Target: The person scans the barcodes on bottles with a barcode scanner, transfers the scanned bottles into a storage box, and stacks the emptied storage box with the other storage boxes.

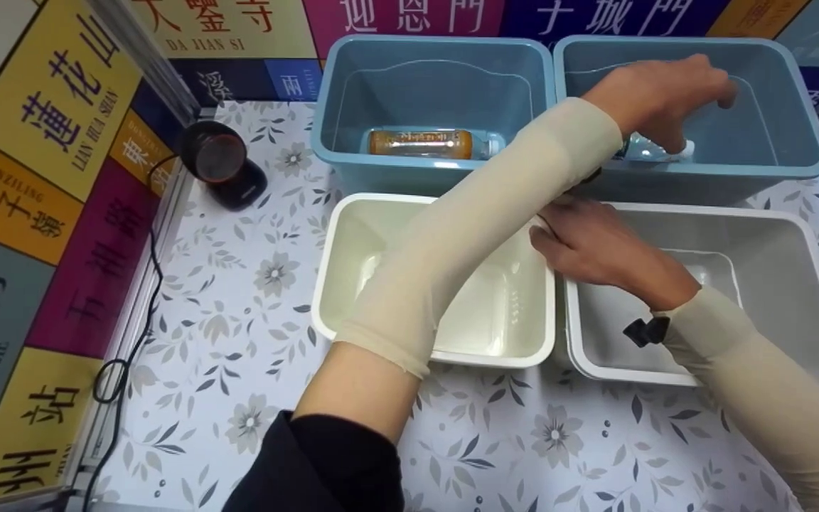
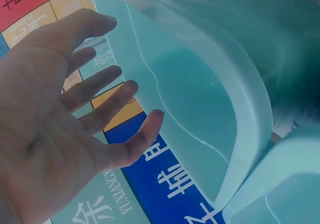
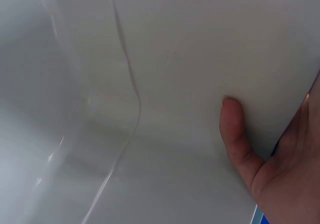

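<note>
My left hand [image 1: 665, 92] hangs over the right blue bin [image 1: 793, 173], reaching across above my right hand. In the left wrist view the left hand [image 2: 55, 119] has its fingers spread and loosely bent, holding nothing. Under it in the head view lies a clear bottle with a white cap [image 1: 655, 148], partly hidden by the hand. My right hand [image 1: 594, 242] grips the rim at the grey bin's [image 1: 779, 299] back left corner, beside the cream bin [image 1: 434, 355]. In the right wrist view its thumb [image 3: 235, 134] lies along a pale inner wall [image 3: 175, 84], fingers beyond the edge.
An orange-labelled bottle [image 1: 420, 144] lies in the left blue bin [image 1: 445, 163]. A small black device [image 1: 225, 163] with a cable stands at the left on the floral tabletop [image 1: 239, 341]. Panels with Chinese lettering [image 1: 75, 107] close off the left and back.
</note>
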### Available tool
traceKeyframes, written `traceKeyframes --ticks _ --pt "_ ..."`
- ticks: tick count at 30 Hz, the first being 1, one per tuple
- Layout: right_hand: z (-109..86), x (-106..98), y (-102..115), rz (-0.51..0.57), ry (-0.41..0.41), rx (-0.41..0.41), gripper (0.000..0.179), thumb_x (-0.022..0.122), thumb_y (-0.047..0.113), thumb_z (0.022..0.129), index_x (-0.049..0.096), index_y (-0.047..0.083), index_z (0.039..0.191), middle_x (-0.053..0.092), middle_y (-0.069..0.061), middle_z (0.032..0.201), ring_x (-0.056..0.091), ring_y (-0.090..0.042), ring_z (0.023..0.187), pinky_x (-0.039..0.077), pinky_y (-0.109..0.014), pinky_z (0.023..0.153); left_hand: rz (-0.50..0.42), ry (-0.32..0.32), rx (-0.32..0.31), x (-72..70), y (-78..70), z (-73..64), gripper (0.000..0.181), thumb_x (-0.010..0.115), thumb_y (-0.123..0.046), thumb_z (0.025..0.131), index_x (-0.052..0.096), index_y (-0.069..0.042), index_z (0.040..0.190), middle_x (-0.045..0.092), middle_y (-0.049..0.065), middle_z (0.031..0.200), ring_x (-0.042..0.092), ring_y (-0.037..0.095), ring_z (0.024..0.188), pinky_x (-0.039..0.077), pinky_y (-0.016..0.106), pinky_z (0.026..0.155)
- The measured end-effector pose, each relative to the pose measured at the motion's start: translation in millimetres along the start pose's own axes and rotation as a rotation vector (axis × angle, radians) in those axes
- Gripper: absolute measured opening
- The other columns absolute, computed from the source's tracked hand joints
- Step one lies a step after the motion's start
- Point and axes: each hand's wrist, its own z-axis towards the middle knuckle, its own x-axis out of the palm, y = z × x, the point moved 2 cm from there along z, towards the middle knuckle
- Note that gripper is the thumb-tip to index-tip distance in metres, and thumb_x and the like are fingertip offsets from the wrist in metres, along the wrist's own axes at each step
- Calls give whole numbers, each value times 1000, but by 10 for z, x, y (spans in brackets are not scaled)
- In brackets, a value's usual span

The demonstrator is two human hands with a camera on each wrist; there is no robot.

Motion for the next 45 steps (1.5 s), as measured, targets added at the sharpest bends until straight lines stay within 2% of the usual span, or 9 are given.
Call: traceKeyframes --ticks 3,8,9,12,16,22,30,38,45 --pt "11 3 4 0 -6 0 37 46 27 102 56 18 136 63 -10 125 62 -31 103 47 -54 80 -4 -14 -2 -26 26 -42 74 64 -41 93 25 -41 157 26 -15 162 27 3 147 32 20 118" --pt "30 -3 14 12 9 -3 40 46 26 103 53 23 142 62 -7 132 63 -29 110 48 -55 86 -21 -49 -12 -85 69 -159 72 64 -41 94 27 -41 156 28 -15 162 29 3 146 33 19 117" --pt "34 -4 17 12 11 -4 40 45 27 103 53 24 142 63 -6 130 63 -28 109 48 -54 86 -20 -59 -13 -98 77 -188 71 63 -41 94 28 -41 155 28 -15 161 28 2 146 33 18 117" --pt "47 1 21 7 12 -8 31 43 29 104 59 22 129 65 -3 111 62 -24 95 46 -47 78 -13 -87 -4 -144 97 -275 68 61 -39 96 28 -40 156 29 -15 161 30 2 146 33 18 116" --pt "62 15 26 -12 -3 -16 17 44 28 103 58 20 107 57 1 87 54 -19 77 40 -39 68 -31 -121 11 -198 132 -401 66 59 -38 97 30 -40 155 32 -16 161 34 1 145 34 19 117" --pt "86 11 38 -12 -8 -16 19 45 29 103 61 23 110 58 4 88 55 -18 80 42 -39 71 -42 -175 21 -238 274 -671 62 55 -40 98 30 -39 155 32 -18 161 34 1 145 29 18 119" --pt "88 4 14 -11 -33 -39 18 47 24 101 63 20 109 60 2 86 57 -18 79 43 -39 72 -42 -195 17 -119 525 -1023 60 50 -42 100 29 -36 156 33 -11 160 34 4 144 30 16 117" --pt "83 16 0 -9 -14 -13 20 46 25 101 64 19 108 61 3 89 57 -18 82 44 -40 74 -55 -225 43 73 724 -1222 59 48 -43 101 30 -33 156 34 -12 159 34 5 142 31 17 117" --pt "90 18 24 -16 -13 -14 22 45 24 102 64 16 108 57 2 83 55 -18 80 42 -40 72 -75 -223 47 165 809 -1366 59 47 -43 101 30 -33 157 33 -14 161 33 6 144 30 17 118"
